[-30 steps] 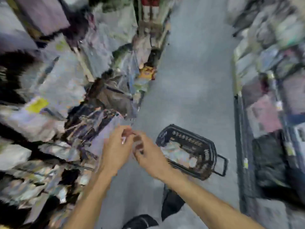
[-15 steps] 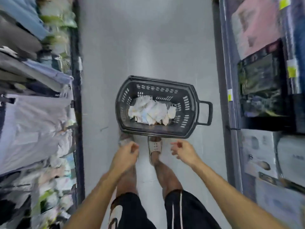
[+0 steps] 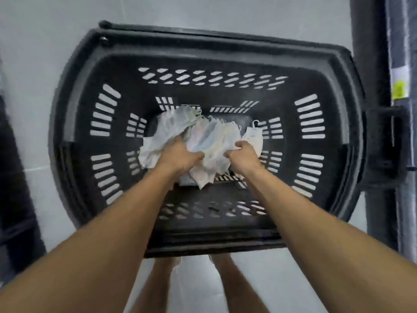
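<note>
A black slotted plastic basket (image 3: 74, 123) stands on the light floor right below me. At its bottom lies a crumpled heap of pale plastic-wrapped packets (image 3: 209, 136). Both my arms reach down into the basket. My left hand (image 3: 178, 154) sits on the left of the heap, fingers dug into the packets. My right hand (image 3: 244, 154) is curled into a fist on the heap's right side, gripping the wrapping. The fingertips of both hands are hidden in the packets.
A dark shelf upright (image 3: 370, 64) with a yellow tag (image 3: 400, 89) stands close on the right, next to the basket's handle (image 3: 388, 145). Another dark shelf base (image 3: 15, 177) runs along the left. My bare legs (image 3: 158, 288) show below the basket.
I have bent down over the basket. Both hands, held in the air above my feet half a second ago, have gone down into the basket onto the packets.
</note>
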Demonstrator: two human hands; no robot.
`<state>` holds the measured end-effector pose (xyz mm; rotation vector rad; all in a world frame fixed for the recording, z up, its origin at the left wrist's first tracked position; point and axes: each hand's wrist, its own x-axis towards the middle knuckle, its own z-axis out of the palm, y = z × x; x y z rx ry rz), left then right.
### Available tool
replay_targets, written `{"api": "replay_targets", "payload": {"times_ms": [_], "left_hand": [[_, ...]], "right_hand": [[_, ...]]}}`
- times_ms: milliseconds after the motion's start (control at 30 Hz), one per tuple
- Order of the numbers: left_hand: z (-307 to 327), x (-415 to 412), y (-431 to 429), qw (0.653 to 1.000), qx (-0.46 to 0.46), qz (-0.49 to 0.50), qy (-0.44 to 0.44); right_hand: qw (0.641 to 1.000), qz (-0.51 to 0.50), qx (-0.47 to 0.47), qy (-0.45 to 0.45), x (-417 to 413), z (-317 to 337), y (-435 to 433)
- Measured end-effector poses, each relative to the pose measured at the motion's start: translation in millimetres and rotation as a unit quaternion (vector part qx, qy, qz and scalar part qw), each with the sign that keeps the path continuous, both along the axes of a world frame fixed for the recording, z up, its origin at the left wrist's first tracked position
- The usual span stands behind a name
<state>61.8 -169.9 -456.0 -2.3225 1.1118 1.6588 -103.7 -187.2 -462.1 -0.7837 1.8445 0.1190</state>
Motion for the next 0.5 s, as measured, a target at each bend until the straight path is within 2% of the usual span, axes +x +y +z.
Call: {"api": "replay_targets", "payload": {"times_ms": [100,233,333,400,500], "left_hand": [[-39.9,-10.5,-10.0,0.998,0.016,0.053,0.020],[-58.3,-22.5,-18.5,0.999,0.005,0.019,0.026],[-52.5,-40.1,-17.7,0.992,-0.045,-0.111,-0.028],[-48.9,-58.0,-8.9,0.970,-0.085,-0.221,-0.062],[-48.3,-80.0,5.6,0.947,-0.107,-0.296,-0.067]], "right_hand": [[1.000,-0.025,0.010,-0.015,6.0,-40.3,-5.1],[0.994,-0.101,0.043,-0.011,5.4,-68.2,-3.3],[0.986,-0.156,0.042,-0.028,-2.3,-76.7,0.2],[0.978,-0.195,0.037,-0.066,-9.2,-77.8,-1.9],[0.968,-0.208,0.064,-0.122,-18.6,-70.2,-3.1]]}}
